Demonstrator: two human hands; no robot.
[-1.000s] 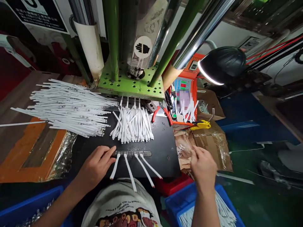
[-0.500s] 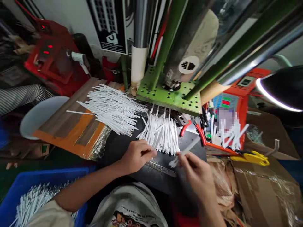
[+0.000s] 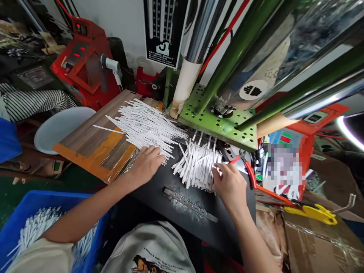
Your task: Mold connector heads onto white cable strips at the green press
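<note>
My left hand point(image 3: 147, 163) reaches to the near edge of a wide pile of thin white strips point(image 3: 148, 125) on the left. Its fingers are bent together, and their tips are hidden. At the right side of a smaller heap of white strips point(image 3: 195, 163), my right hand point(image 3: 231, 185) has its thumb and forefinger curled against the strip ends. What lies between them cannot be made out. Closer to my body, a slotted metal bar point(image 3: 190, 204) lies on the black tabletop point(image 3: 159, 185), with pale bits scattered round it.
A green drilled machine plate point(image 3: 218, 125) overhangs the heap. Red-handled pliers point(image 3: 250, 172) and a yellow-handled tool point(image 3: 315, 214) lie right. A blue bin point(image 3: 57, 195) of strips stands lower left, a white basin point(image 3: 64, 127) behind it. Red control boxes point(image 3: 82, 60) stand at the back.
My left hand has moved left and away, from above the metal bar to the wide pile. The right hand has moved forward to the heap; the pale strip it held no longer shows. The view has shifted.
</note>
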